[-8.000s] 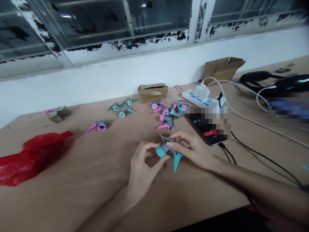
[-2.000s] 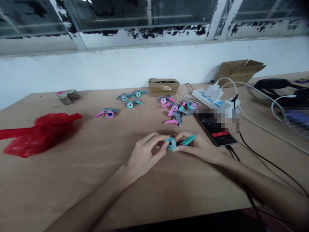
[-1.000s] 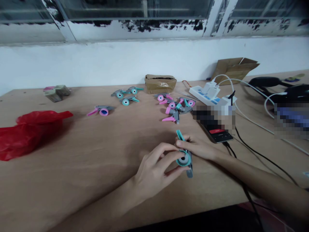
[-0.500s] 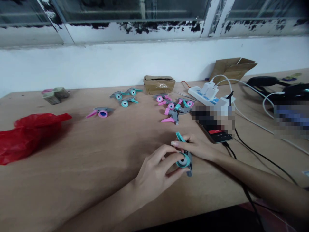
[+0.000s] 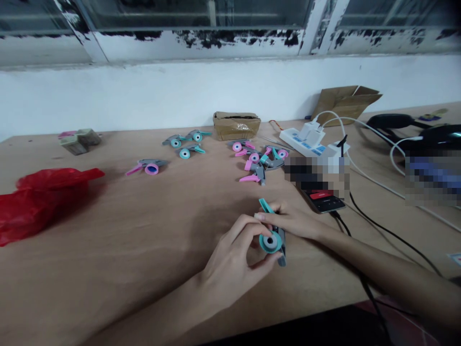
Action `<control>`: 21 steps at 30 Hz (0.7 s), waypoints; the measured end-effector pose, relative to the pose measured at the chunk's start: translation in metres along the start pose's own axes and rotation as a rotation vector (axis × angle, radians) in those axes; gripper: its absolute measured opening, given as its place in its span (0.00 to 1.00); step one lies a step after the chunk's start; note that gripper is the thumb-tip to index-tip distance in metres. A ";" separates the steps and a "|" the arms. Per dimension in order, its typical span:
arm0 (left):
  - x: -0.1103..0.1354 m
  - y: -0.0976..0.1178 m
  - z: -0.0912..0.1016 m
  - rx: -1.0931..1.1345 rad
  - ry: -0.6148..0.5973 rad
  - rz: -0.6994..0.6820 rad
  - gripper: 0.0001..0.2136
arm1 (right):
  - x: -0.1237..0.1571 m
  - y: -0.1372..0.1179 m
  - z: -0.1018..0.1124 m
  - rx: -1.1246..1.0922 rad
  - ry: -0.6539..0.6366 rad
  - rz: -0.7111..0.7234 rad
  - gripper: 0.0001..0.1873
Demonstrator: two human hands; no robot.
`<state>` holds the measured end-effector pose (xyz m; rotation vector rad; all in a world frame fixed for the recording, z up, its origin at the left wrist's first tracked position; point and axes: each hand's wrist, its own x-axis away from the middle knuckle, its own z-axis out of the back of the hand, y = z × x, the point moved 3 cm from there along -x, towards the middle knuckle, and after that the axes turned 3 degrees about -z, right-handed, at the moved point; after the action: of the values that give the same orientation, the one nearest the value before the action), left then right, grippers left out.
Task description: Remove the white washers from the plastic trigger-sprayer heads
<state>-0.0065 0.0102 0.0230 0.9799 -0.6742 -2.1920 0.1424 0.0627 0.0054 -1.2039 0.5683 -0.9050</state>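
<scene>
Teal-and-grey plastic spray head [image 5: 281, 240], over the wooden table [image 5: 151, 230], has turned its lever [image 5: 265, 206] towards the white wall [image 5: 162, 96] — its round collar [image 5: 270, 249] seems handier for the left hand [image 5: 232, 254] pinching the rim, the right hand [image 5: 293, 222] clamped on the body.

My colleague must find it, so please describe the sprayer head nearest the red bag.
On the table, find the red bag at left. To its right, a gray sprayer head lies alone: its pink collar is blue inside, unlike the teal-collared trio further back.
</scene>
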 end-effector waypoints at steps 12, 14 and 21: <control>-0.007 0.002 0.008 -0.074 -0.102 0.007 0.08 | -0.002 0.002 -0.001 -0.006 -0.025 0.033 0.22; -0.007 0.003 0.008 -0.115 -0.132 -0.011 0.07 | -0.002 0.002 -0.001 -0.006 -0.023 0.034 0.21; -0.006 0.006 0.007 -0.126 -0.177 -0.150 0.07 | -0.002 0.002 -0.001 0.011 -0.021 0.041 0.21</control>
<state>-0.0071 0.0125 0.0340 0.8010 -0.5484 -2.4422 0.1411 0.0638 0.0033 -1.1868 0.5691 -0.8584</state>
